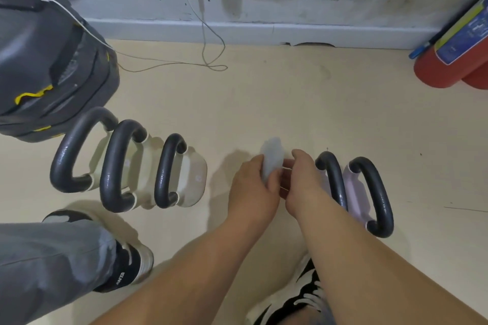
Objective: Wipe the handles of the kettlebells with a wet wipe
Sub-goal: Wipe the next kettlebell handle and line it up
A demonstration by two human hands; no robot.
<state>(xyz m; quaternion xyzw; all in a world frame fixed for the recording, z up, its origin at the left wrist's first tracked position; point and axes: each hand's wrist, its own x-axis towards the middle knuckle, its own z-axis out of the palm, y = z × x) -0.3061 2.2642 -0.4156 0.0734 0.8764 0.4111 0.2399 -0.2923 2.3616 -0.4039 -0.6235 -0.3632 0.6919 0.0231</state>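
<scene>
Fingers [269, 179] of both hands pinched a wet wipe [272, 158] between them, above the floor [290, 103]. Far left of the wipe sat a grey bag [47, 60], then three cream kettlebells [126, 166]. The left hand [253, 187] and right hand [303, 182] met at the wipe. Just right of it stood two lilac kettlebells [356, 192], and far right a red extinguisher [449, 55].

Dark grey handles [116, 166] top cream and lilac kettlebells [355, 192]; wipe [272, 159] pale white, extinguisher [443, 66] red.
</scene>
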